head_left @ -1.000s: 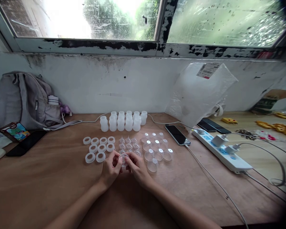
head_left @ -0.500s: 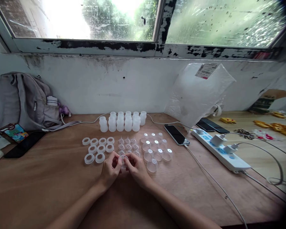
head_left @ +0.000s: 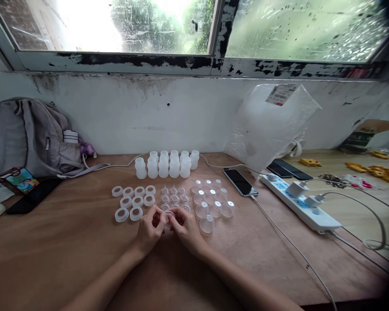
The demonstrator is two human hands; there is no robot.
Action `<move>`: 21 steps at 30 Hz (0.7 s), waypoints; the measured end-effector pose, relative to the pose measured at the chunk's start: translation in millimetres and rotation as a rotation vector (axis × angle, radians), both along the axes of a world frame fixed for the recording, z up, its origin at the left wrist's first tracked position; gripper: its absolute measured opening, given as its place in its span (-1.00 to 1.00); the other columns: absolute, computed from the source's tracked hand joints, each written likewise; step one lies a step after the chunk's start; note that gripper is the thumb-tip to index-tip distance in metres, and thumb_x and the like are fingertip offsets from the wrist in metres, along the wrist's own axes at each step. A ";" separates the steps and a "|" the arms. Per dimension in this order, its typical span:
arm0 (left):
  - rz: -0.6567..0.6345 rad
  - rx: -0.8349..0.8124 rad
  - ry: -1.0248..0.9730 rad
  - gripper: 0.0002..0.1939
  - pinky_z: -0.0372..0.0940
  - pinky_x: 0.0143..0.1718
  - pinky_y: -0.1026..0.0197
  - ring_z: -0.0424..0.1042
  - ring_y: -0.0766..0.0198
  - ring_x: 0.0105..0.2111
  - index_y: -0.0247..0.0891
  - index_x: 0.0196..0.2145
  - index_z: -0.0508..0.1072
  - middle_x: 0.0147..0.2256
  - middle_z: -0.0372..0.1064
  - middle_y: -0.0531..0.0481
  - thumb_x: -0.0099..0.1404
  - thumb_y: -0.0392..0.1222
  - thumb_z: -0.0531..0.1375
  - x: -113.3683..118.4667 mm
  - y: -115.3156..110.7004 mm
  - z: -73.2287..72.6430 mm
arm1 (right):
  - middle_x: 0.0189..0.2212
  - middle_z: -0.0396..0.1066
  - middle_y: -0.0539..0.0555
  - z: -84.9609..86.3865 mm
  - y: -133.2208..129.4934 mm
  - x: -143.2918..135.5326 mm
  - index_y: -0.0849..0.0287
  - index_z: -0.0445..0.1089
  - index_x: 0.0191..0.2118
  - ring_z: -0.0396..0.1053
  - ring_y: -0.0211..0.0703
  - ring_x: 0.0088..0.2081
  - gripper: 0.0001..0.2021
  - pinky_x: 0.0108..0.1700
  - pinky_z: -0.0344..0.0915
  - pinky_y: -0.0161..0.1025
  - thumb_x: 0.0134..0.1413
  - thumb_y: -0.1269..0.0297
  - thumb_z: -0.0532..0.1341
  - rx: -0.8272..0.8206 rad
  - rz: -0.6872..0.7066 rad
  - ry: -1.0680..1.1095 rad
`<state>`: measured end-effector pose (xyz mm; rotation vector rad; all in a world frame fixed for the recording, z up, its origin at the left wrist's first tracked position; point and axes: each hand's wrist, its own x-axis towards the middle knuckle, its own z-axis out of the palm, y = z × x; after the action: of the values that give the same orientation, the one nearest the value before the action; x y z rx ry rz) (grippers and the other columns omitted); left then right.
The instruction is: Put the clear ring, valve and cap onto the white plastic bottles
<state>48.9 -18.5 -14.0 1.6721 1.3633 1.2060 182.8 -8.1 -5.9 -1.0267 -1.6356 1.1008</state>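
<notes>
My left hand (head_left: 151, 229) and my right hand (head_left: 184, 228) meet at the front of the rows. Their fingertips pinch a translucent bottle collar ring (head_left: 168, 219) from both sides, just above the wood. Whether a nipple sits inside it is hard to make out. Right behind the fingers stand clear silicone bottle nipples (head_left: 174, 199), some partly hidden by my hands. To the left lie several whitish collar rings (head_left: 138, 201). Several clear dome caps (head_left: 215, 210) are on the right. Small frosted bottles (head_left: 164, 167) stand upright in rows at the back.
A phone (head_left: 240, 182) on a charging cable and a white power strip (head_left: 300, 203) lie to the right. A clear plastic bag (head_left: 269, 125) leans on the wall. At left are a grey backpack (head_left: 35, 134) and a dark phone (head_left: 34, 196).
</notes>
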 end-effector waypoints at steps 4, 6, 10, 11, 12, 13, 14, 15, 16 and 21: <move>0.001 -0.001 0.011 -0.87 0.18 -0.61 0.37 0.28 0.39 -0.64 -0.24 -0.47 0.18 -0.60 0.19 0.14 0.17 -0.15 0.04 -0.6 0.2 -0.9 | -0.55 0.33 0.01 0.2 0.3 0.3 0.21 0.35 -0.29 0.27 -0.30 -0.56 -0.81 -0.53 0.22 -0.36 0.04 0.25 0.07 -0.012 0.003 0.009; 0.000 -0.002 0.008 -0.87 0.18 -0.62 0.36 0.27 0.39 -0.64 -0.24 -0.47 0.18 -0.60 0.20 0.13 0.16 -0.15 0.04 -0.6 0.1 -0.8 | -0.54 0.33 0.01 -0.3 0.7 0.7 0.21 0.34 -0.29 0.26 -0.31 -0.57 -0.81 -0.55 0.22 -0.37 0.04 0.24 0.07 -0.021 0.010 0.015; -0.007 -0.011 0.005 -0.87 0.17 -0.63 0.36 0.25 0.39 -0.66 -0.24 -0.48 0.19 -0.62 0.18 0.14 0.16 -0.15 0.04 -0.4 -0.2 0.2 | -0.55 0.32 0.00 -1.3 1.3 1.0 0.21 0.34 -0.31 0.25 -0.33 -0.59 -0.83 -0.57 0.22 -0.38 0.03 0.25 0.08 -0.036 0.013 0.019; -0.005 -0.009 0.011 -0.87 0.17 -0.62 0.36 0.25 0.39 -0.66 -0.24 -0.48 0.19 -0.63 0.17 0.14 0.16 -0.15 0.04 -0.4 -0.2 0.5 | -0.55 0.32 0.00 -1.6 1.4 1.0 0.21 0.33 -0.31 0.25 -0.33 -0.59 -0.83 -0.57 0.22 -0.38 0.03 0.25 0.08 -0.039 0.013 0.022; -0.003 -0.005 0.017 -0.87 0.17 -0.62 0.36 0.25 0.39 -0.65 -0.23 -0.49 0.19 -0.62 0.17 0.14 0.15 -0.15 0.04 -0.4 -0.2 0.8 | -0.56 0.32 -0.01 -1.9 1.5 0.9 0.21 0.33 -0.32 0.25 -0.33 -0.59 -0.83 -0.56 0.22 -0.38 0.03 0.25 0.08 -0.040 0.013 0.024; 0.000 -0.001 0.022 -0.87 0.17 -0.62 0.36 0.25 0.39 -0.64 -0.23 -0.49 0.19 -0.62 0.18 0.13 0.15 -0.15 0.04 -0.5 -0.2 1.0 | -0.56 0.31 -0.01 -2.2 1.6 0.9 0.21 0.33 -0.33 0.25 -0.33 -0.59 -0.83 -0.56 0.22 -0.38 0.03 0.25 0.08 -0.038 0.012 0.025; 0.003 0.004 0.025 -0.87 0.18 -0.61 0.36 0.25 0.39 -0.64 -0.23 -0.49 0.19 -0.61 0.18 0.13 0.14 -0.15 0.05 -0.6 -0.2 1.2 | -0.57 0.31 -0.01 -2.5 1.7 0.9 0.21 0.32 -0.33 0.25 -0.33 -0.59 -0.84 -0.56 0.22 -0.38 0.03 0.24 0.08 -0.034 0.011 0.024; 0.004 0.007 0.028 -0.87 0.18 -0.60 0.36 0.26 0.38 -0.63 -0.24 -0.50 0.20 -0.60 0.19 0.12 0.14 -0.16 0.05 -0.7 -0.1 1.4 | -0.57 0.31 -0.01 -2.8 1.7 0.9 0.21 0.32 -0.35 0.25 -0.32 -0.58 -0.84 -0.56 0.22 -0.38 0.03 0.24 0.08 -0.028 0.011 0.020; 0.004 0.012 0.033 -0.88 0.18 -0.60 0.36 0.26 0.38 -0.62 -0.24 -0.49 0.20 -0.60 0.20 0.11 0.13 -0.16 0.05 -0.9 0.0 1.5 | -0.57 0.30 -0.01 -3.1 1.7 0.9 0.21 0.31 -0.36 0.24 -0.33 -0.58 -0.84 -0.56 0.22 -0.38 0.03 0.24 0.08 -0.023 0.011 0.014; 0.010 0.071 0.098 -0.91 0.15 -0.59 0.36 0.24 0.38 -0.62 -0.24 -0.51 0.22 -0.61 0.20 0.12 0.12 -0.21 0.05 -1.8 0.8 0.8 | -0.59 0.28 -0.03 -4.4 1.7 1.2 0.20 0.27 -0.41 0.21 -0.33 -0.59 -0.87 -0.56 0.17 -0.38 0.04 0.26 0.07 -0.007 0.013 -0.015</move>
<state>47.1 -17.7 -13.2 1.7969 1.4042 1.2050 184.0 -6.4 -10.3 -1.0327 -1.6530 1.1110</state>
